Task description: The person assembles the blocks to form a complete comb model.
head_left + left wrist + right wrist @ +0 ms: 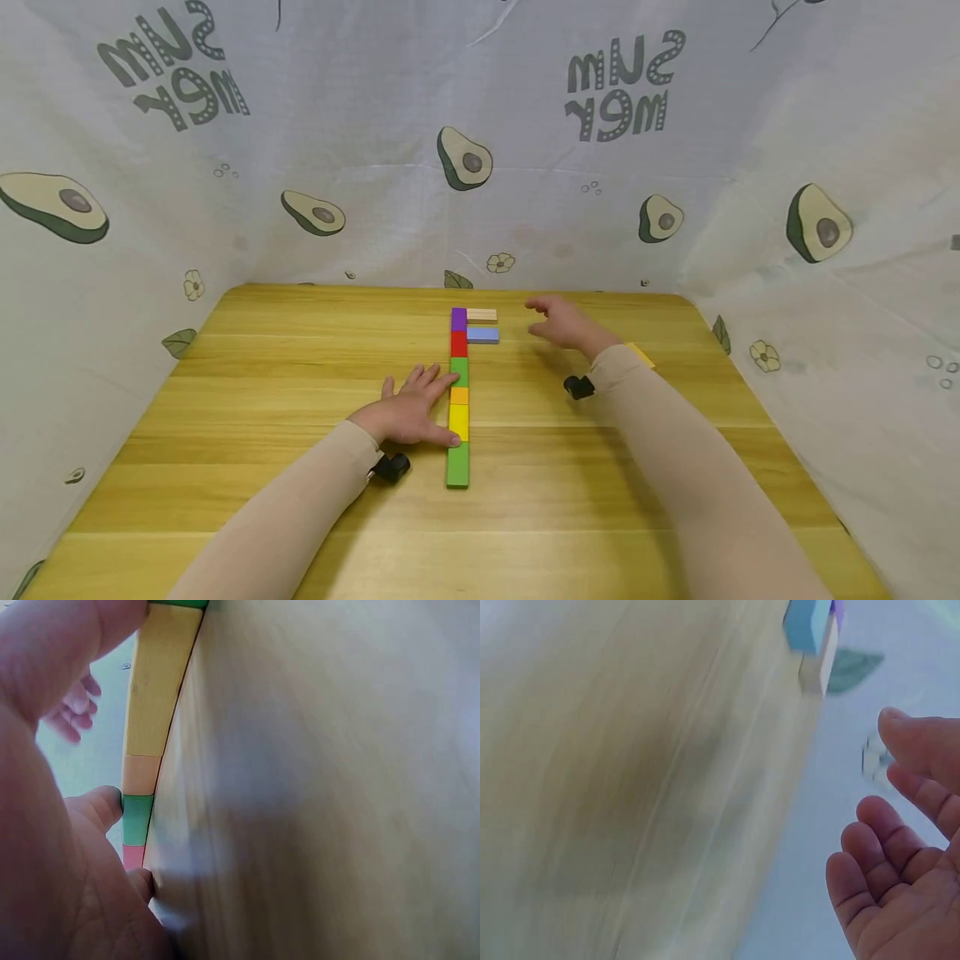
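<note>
A straight row of wooden blocks runs front to back on the table: a purple block [459,319], a red block [459,343], a green block [462,367], an orange block [460,396], a yellow block [460,421] and a nearer green block [457,467]. My left hand [408,414] lies along the row's left side, fingers spread; thumb and index finger touch the blocks. A plain wood block [482,316] and a blue block [483,335] extend rightward from the row's far end. My right hand [562,322] hovers to their right, fingers loosely bent, holding nothing.
A yellow piece [642,356] shows partly from behind the right sleeve [626,375]. The wooden table [247,400] is bordered at the back and sides by a white printed cloth [375,125]. Small black devices sit at both wrists.
</note>
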`<control>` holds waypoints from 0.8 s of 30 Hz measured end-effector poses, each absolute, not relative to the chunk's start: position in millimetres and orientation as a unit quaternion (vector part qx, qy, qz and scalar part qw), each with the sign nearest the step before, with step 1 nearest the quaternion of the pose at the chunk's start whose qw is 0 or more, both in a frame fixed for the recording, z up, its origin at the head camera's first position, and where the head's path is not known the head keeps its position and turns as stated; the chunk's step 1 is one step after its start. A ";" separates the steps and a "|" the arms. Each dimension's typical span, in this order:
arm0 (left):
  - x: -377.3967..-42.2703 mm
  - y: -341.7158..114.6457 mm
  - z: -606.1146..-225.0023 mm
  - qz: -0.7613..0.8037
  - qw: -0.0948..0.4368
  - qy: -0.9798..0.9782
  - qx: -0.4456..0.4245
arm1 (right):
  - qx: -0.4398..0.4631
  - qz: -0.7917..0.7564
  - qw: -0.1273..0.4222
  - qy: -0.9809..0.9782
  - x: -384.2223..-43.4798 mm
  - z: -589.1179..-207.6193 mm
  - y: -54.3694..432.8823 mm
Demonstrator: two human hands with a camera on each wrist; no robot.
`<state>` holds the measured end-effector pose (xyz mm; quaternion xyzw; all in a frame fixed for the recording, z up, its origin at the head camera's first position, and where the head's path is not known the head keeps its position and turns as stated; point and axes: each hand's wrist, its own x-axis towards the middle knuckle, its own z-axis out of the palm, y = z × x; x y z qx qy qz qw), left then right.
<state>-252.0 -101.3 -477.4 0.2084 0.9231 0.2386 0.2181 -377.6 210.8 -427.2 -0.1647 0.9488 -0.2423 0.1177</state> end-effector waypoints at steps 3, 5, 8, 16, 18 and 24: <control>-251.9 -101.6 -478.0 0.239 0.218 0.923 0.209 | -0.152 -0.251 0.116 0.949 -373.5 -424.3 234.7; -251.9 -101.8 -478.3 0.236 0.218 0.924 0.209 | -0.142 -0.255 0.113 0.950 -371.0 -422.9 251.5; -251.9 -102.0 -478.7 0.239 0.217 0.923 0.208 | -0.125 -0.245 0.107 0.956 -366.3 -420.3 275.8; -252.2 -101.9 -478.5 0.238 0.218 0.923 0.208 | -0.094 -0.229 0.103 0.964 -349.3 -420.7 334.0; -252.3 -101.5 -478.6 0.238 0.218 0.923 0.210 | -0.083 -0.230 0.103 0.964 -345.7 -424.2 346.9; -252.8 -100.2 -479.4 0.239 0.219 0.922 0.211 | -0.063 -0.229 0.107 0.966 -337.7 -438.3 378.8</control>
